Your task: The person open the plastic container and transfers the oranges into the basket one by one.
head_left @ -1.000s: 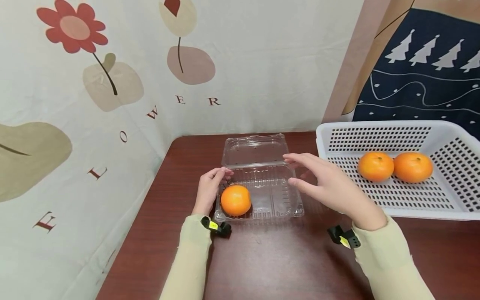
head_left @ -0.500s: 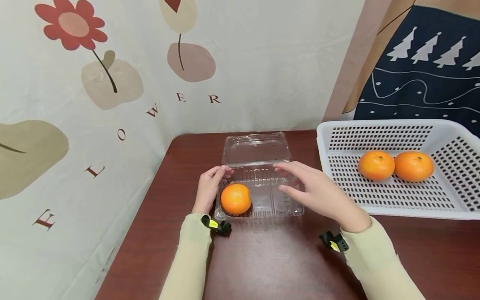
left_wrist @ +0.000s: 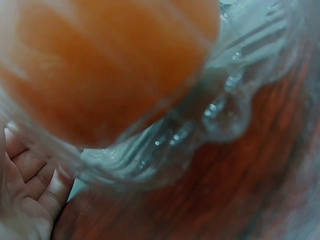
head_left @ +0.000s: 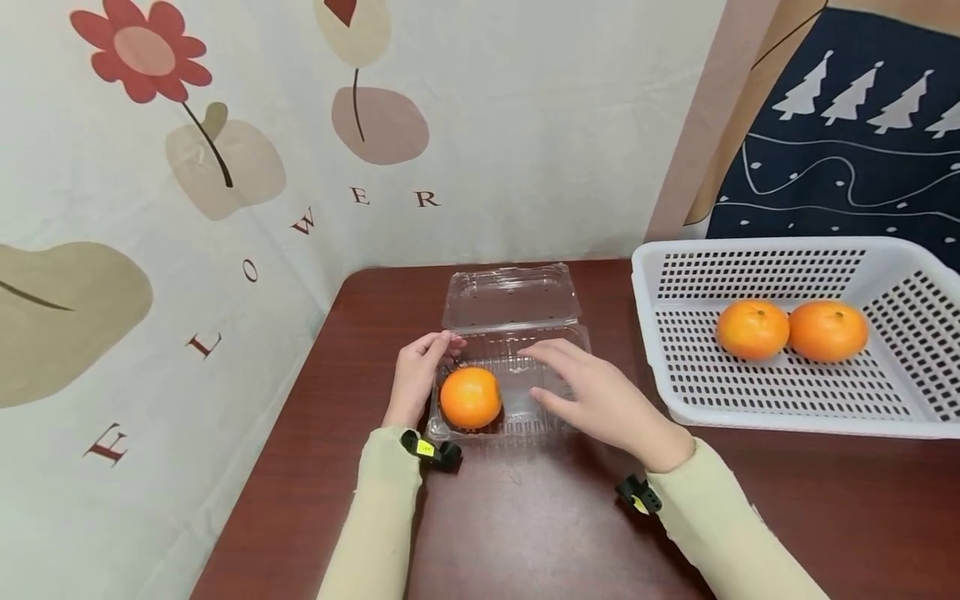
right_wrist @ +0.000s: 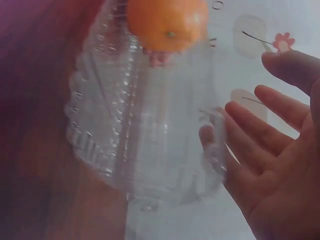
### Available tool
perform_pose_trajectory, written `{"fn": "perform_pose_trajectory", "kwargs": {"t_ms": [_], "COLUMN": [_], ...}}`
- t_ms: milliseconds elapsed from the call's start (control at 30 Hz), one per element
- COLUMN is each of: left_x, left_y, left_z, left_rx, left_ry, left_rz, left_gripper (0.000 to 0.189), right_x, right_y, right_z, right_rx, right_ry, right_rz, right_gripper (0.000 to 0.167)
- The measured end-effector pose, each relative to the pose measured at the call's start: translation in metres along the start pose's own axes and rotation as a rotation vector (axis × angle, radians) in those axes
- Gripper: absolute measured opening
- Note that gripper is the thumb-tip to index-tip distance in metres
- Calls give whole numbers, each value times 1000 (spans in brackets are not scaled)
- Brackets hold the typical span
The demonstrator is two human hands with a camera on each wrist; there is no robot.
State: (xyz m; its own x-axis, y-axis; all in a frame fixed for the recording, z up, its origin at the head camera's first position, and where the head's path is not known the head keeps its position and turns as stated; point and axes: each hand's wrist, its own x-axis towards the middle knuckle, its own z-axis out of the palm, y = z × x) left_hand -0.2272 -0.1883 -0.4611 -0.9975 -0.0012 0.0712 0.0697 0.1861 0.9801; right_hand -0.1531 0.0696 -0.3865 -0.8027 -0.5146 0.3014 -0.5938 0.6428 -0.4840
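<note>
A clear plastic clamshell container [head_left: 517, 427] lies on the table with its lid [head_left: 512, 298] folded back toward the wall. One mandarin orange [head_left: 470, 398] sits in its left front part; the right wrist view shows the stem end of that mandarin orange [right_wrist: 167, 25]. My left hand [head_left: 415, 375] holds the container's left rim, thumb and fingertips at the edge. In the left wrist view, the curled fingers of that hand [left_wrist: 30, 195] lie beside the clear wall. Over the container's right half hovers my right hand [head_left: 600, 404], fingers spread and holding nothing.
A white perforated basket [head_left: 654, 367] stands at the right with two more mandarin oranges [head_left: 791, 332] side by side in it. Behind the dark red wooden table [head_left: 510, 533] hangs a printed cloth [head_left: 540, 125]. Both wrists carry small black cameras.
My right hand has moved left and slightly nearer, from the container's right edge to over its right half. The left hand, container and mandarin oranges have stayed in place.
</note>
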Motion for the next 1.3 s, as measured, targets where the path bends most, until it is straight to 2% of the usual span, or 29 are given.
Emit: {"fn": "perform_pose_trajectory", "kwargs": {"t_ms": [167,433,633,867,1067,1300], "left_x": [3,2,1,2,6,4], "left_y": [-9,-9,-10,-11,-11,-12], "left_z": [0,1,1,2,5,2], "left_rx": [21,40,35,41,32,16], "left_ry": [11,29,28,30,9,9], "left_rz": [10,5,3,7,24,4], "left_gripper": [34,34,35,35,34,32], "right_x": [2,2,4,5,8,16], "right_y": [-4,-7,-8,-10,-10,-14], "right_z": [11,33,41,45,47,53], "right_rx": [-50,-92,-92,-91,-83,-19], "right_ry": [-8,2,15,-34,-74,-157], "right_rz": [11,39,36,67,75,88], "right_gripper": [46,49,54,68,71,70]}}
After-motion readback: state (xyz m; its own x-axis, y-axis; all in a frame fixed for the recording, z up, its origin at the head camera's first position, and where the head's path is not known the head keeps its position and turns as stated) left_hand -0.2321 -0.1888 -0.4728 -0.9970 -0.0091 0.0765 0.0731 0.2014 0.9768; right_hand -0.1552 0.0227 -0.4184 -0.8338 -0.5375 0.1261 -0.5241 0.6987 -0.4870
